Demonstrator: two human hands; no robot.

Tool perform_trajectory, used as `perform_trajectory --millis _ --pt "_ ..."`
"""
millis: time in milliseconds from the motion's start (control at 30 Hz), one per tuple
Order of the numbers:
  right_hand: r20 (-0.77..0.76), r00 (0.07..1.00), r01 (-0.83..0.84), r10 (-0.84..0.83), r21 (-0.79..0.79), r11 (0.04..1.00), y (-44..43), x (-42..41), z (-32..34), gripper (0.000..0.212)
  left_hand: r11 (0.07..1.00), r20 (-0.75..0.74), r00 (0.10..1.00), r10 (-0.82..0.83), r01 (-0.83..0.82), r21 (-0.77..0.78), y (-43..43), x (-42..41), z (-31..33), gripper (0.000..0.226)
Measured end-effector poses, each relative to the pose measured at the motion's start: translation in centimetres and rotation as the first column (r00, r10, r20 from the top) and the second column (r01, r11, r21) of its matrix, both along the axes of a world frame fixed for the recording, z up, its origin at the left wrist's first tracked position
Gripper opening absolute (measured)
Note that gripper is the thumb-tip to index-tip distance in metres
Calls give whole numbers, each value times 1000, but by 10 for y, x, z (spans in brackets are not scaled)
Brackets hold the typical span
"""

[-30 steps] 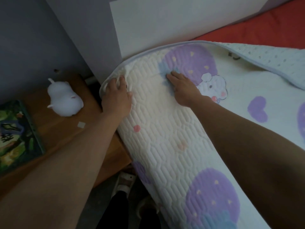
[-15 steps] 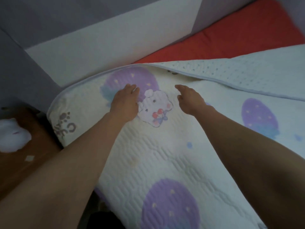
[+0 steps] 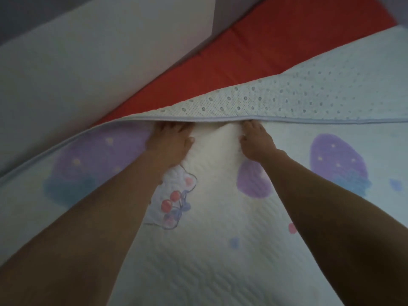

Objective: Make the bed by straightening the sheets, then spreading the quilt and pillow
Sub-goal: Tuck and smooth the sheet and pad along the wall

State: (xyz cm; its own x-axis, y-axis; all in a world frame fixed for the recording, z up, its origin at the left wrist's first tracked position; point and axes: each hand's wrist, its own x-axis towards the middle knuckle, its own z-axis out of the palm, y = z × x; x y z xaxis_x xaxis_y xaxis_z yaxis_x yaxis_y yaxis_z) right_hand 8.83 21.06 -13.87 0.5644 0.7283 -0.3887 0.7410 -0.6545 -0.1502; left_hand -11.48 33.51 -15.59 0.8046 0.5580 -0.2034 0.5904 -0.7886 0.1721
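Fingertips of your left hand [image 3: 170, 143] and right hand [image 3: 257, 143] vanish under the folded flap [image 3: 287, 100] of the sheet [image 3: 209, 250], so any grip is unreadable. The flap hides part of the red mattress [image 3: 254, 51].

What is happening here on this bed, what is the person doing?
A person is making the bed. The left hand and the right hand rest on the quilted sheet with the strawberry print. Their fingertips are pushed under its folded-back flap, which shows a dotted underside. Whether they hold it is hidden. The red bedding lies uncovered beyond the fold, so the sheet is not yet spread flat.
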Motion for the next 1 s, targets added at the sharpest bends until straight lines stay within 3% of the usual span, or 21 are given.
perform_trajectory --millis 133,267,500,733,767,833,900,1000 --pt "17 983 184 -184 -20 983 38 40 -17 62 999 38 999 -26 24 48 41 35 -19 64" --pt "-17 959 282 -281 41 959 95 81 -16 67 991 174 985 -15 -9 135 76 63 -35 66" --pt "-47 992 116 -115 25 993 175 137 -35 75 959 232 973 -12 -54 277 115 99 -49 60" --pt "-8 1000 8 -8 -21 1000 201 170 -50 84 926 322 947 -19 -105 364 122 121 -49 62" --pt "-8 1000 4 -4 -26 1000 203 171 -51 85 932 347 938 -3 -123 341 122 125 -44 56" --pt "-6 1000 -3 3 -20 1000 202 174 -46 90 969 400 908 125 -198 147 126 133 -30 38" --pt "1 1000 -20 20 40 999 203 176 -41 95 981 447 893 42 -121 151 139 135 -18 28" --pt "43 999 -23 17 160 987 211 178 -29 92 839 323 919 -229 18 544 163 136 -18 10"
